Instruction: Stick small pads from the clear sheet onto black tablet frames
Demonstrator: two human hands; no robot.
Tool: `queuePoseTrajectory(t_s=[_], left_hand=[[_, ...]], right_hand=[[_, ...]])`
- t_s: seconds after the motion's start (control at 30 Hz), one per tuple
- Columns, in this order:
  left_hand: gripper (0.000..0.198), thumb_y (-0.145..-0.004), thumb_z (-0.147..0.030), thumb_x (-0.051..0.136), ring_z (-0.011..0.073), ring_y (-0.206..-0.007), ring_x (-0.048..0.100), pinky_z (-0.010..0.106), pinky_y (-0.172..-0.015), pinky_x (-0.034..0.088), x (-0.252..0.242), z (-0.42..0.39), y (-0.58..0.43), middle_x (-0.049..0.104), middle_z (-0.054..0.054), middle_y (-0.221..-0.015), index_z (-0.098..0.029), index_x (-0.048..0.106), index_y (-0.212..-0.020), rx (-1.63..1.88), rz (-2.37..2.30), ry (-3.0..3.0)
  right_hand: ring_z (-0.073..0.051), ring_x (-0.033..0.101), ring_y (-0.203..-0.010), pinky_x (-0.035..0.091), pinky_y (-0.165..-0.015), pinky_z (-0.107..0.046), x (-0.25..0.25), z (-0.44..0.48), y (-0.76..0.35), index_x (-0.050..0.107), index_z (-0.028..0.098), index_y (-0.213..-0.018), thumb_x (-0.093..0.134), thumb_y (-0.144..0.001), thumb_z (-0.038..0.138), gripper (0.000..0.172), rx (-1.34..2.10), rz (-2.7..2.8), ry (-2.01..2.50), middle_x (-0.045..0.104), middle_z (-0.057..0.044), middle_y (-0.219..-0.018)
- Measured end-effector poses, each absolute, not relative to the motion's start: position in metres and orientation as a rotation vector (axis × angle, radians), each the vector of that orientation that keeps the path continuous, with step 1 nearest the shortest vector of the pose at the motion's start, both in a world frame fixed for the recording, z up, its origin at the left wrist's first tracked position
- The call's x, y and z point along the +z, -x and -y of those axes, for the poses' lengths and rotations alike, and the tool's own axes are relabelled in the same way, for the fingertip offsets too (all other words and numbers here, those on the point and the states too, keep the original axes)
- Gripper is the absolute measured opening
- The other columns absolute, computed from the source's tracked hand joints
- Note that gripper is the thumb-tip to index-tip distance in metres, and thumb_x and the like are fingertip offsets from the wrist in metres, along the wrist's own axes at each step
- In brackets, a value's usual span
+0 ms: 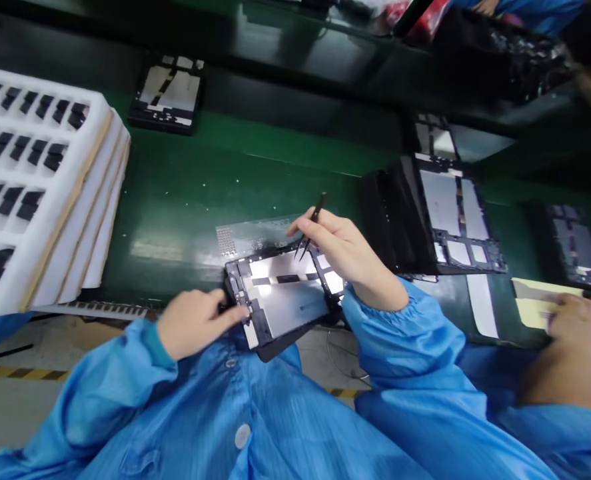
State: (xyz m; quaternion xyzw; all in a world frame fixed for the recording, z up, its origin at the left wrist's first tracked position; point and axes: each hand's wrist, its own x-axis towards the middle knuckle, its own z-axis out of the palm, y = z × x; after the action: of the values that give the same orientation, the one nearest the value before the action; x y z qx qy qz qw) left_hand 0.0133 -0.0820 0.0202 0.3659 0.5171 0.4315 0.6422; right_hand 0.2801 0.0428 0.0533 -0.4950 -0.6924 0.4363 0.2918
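Note:
An opened tablet back frame (285, 297) lies at the near edge of the green bench, black rim around silver plates. My left hand (195, 321) grips its left edge, fingers curled on the rim. My right hand (345, 257) pinches black tweezers (311, 227), their tips down on the frame's upper right part. Both arms wear blue sleeves.
A stack of white foam trays (35, 187) with small black parts fills the left. More tablet frames (450, 217) lie right and at the back (168, 93). A co-worker's hand (570, 347) rests at the right by yellow paper (535, 300). A clear sheet (255, 235) lies behind my frame.

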Motion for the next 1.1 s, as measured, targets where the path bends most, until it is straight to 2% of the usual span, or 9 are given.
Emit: queuePoseTrajectory(t_s=[0.07,0.13,0.23,0.37,0.5,0.7,0.83,0.93,1.1], left_hand=[[0.039,-0.080,-0.042,0.093,0.0302,-0.098,0.067,0.039,-0.101,0.055,0.035,0.042,0.009,0.041,0.001,-0.056,-0.022,0.062,-0.064,0.883,-1.341,-1.128],[0.028,-0.081,-0.035,0.086,0.0320,-0.112,0.063,0.043,-0.112,0.048,0.039,-0.010,0.021,0.050,0.003,-0.068,-0.021,0.064,-0.070,0.784,-1.403,-1.396],[0.012,-0.075,-0.027,0.082,0.0282,-0.113,0.061,0.048,-0.124,0.037,0.021,-0.087,0.023,0.062,0.004,-0.078,-0.019,0.074,-0.074,0.542,-1.261,-1.704],[0.016,-0.072,-0.036,0.087,0.0276,-0.117,0.062,0.055,-0.130,0.031,-0.019,-0.130,0.021,0.066,0.001,-0.080,-0.021,0.080,-0.073,0.336,-1.069,-1.866],[0.024,-0.080,-0.044,0.083,0.0361,-0.133,0.061,0.070,-0.131,0.021,-0.036,-0.121,0.031,0.067,0.000,-0.086,-0.020,0.084,-0.083,0.309,-0.954,-2.037],[0.034,-0.086,-0.043,0.072,0.0499,-0.148,0.054,0.081,-0.119,0.022,-0.028,-0.118,0.030,0.067,0.000,-0.087,-0.011,0.084,-0.088,0.256,-0.948,-2.034],[0.023,-0.081,-0.034,0.081,0.0470,-0.150,0.052,0.081,-0.127,0.019,-0.020,-0.118,0.023,0.067,0.000,-0.085,-0.011,0.083,-0.083,0.196,-1.029,-2.046],[0.022,-0.080,-0.035,0.082,0.0429,-0.144,0.056,0.081,-0.128,0.021,-0.017,-0.116,0.021,0.068,-0.001,-0.086,-0.014,0.083,-0.083,0.137,-1.056,-2.141],[0.022,-0.082,-0.033,0.081,0.0385,-0.143,0.055,0.078,-0.129,0.021,-0.014,-0.116,0.021,0.065,-0.003,-0.084,-0.010,0.082,-0.084,0.089,-1.080,-2.149]], right_hand=[[-0.014,0.053,-0.067,0.044,-0.064,-0.030,0.045,-0.045,-0.269,0.082,0.022,-0.087,0.070,-0.100,0.070,0.051,1.302,1.641,1.310,0.059,0.000,-0.071],[-0.012,0.054,-0.061,0.045,-0.060,-0.028,0.033,-0.053,-0.256,0.082,0.021,-0.090,0.079,-0.091,0.076,0.055,1.464,1.526,1.245,0.060,0.002,-0.066],[-0.016,0.070,-0.079,0.060,-0.076,-0.031,0.012,-0.070,-0.237,0.082,0.020,-0.104,0.093,-0.082,0.069,0.054,1.636,1.611,1.124,0.078,-0.002,-0.088],[-0.023,0.077,-0.099,0.064,-0.094,-0.038,-0.009,-0.080,-0.224,0.083,0.021,-0.110,0.086,-0.095,0.057,0.039,1.537,1.912,1.093,0.084,-0.007,-0.112],[-0.022,0.079,-0.102,0.065,-0.094,-0.036,-0.017,-0.074,-0.220,0.078,0.022,-0.116,0.081,-0.101,0.044,0.027,1.534,1.912,1.115,0.082,-0.005,-0.112],[-0.024,0.080,-0.109,0.066,-0.100,-0.038,-0.012,-0.072,-0.218,0.078,0.024,-0.113,0.080,-0.102,0.040,0.020,1.523,1.942,1.160,0.081,-0.003,-0.112],[-0.024,0.081,-0.110,0.068,-0.099,-0.040,-0.011,-0.071,-0.220,0.076,0.025,-0.118,0.075,-0.105,0.035,0.016,1.500,1.996,1.143,0.081,-0.003,-0.115],[-0.025,0.080,-0.113,0.068,-0.101,-0.043,-0.011,-0.072,-0.221,0.074,0.025,-0.119,0.069,-0.108,0.028,0.013,1.438,2.133,1.071,0.080,-0.003,-0.116],[-0.027,0.079,-0.114,0.066,-0.106,-0.046,-0.007,-0.075,-0.218,0.078,0.026,-0.113,0.069,-0.109,0.036,0.014,1.433,2.151,1.107,0.081,-0.004,-0.115]])
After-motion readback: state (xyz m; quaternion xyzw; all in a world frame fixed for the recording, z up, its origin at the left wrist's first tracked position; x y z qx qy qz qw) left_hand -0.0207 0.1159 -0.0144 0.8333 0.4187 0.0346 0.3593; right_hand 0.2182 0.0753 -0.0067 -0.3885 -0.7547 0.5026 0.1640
